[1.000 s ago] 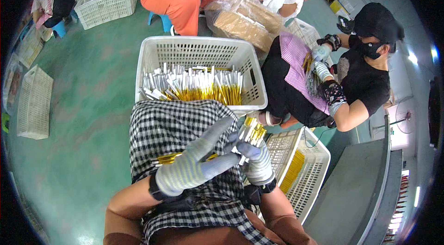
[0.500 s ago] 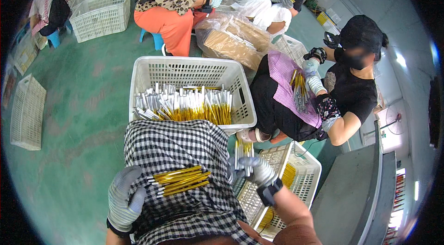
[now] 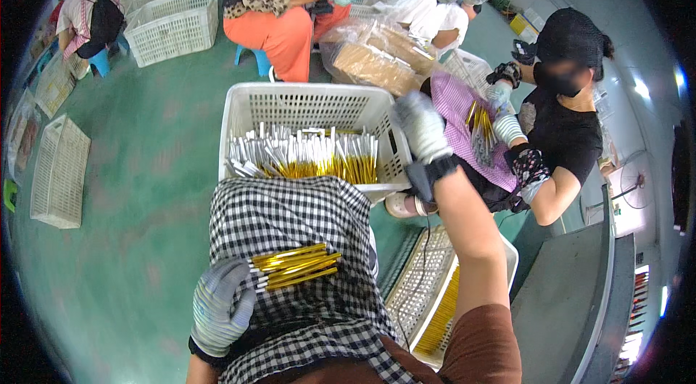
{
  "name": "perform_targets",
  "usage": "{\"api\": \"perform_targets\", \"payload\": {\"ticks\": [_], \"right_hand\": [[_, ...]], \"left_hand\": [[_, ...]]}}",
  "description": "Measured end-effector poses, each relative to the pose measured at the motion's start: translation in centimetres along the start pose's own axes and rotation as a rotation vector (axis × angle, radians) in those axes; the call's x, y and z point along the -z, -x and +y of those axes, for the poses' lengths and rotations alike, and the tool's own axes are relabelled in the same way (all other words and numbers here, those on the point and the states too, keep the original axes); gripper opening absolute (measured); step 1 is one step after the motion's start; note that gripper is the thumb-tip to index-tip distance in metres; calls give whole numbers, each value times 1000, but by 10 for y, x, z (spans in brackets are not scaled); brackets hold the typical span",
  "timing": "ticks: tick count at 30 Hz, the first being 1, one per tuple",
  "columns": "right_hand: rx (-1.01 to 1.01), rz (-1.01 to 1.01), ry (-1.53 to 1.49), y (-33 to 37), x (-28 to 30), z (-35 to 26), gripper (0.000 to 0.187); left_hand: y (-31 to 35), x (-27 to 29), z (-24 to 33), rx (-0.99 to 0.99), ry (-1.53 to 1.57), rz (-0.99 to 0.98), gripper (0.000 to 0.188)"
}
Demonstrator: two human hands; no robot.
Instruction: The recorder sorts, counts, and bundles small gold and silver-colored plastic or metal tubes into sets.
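On the checked apron (image 3: 290, 214), this side of the white crate (image 3: 312, 101) already holding many silver-and-gold sticks (image 3: 312, 156), a gold bundle (image 3: 299, 265) lies outside it beside the left hand (image 3: 223, 306); the right hand (image 3: 423, 128) is at the crate's right end, whether either's fingers grip anything unclear.

Here's the black-and-white checked apron (image 3: 290, 217), draped over the lap, and lying right on it, a loose bundle of gold sticks (image 3: 299, 266) with white tips! Down to the green floor (image 3: 152, 138): one white crate (image 3: 58, 174) at the left, another crate (image 3: 174, 38) farther off, a blue stool (image 3: 99, 64) just left of that!
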State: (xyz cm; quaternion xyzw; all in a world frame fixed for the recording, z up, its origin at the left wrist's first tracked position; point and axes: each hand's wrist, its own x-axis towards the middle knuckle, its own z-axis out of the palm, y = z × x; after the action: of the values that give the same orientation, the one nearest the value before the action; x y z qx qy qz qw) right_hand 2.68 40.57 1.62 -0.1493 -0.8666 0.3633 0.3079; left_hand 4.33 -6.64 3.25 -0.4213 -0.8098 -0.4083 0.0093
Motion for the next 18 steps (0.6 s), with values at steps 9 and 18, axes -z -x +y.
{"api": "perform_targets", "payload": {"ticks": [9,18], "right_hand": [[-165,-318,-251,170,-25,-90,42],[-18,-402,-301,221,-46,-106,62]], "left_hand": [[-16,-17,-15,-21,18,-84,46],[-20,-34,-29,80,100,-156,53]]}}
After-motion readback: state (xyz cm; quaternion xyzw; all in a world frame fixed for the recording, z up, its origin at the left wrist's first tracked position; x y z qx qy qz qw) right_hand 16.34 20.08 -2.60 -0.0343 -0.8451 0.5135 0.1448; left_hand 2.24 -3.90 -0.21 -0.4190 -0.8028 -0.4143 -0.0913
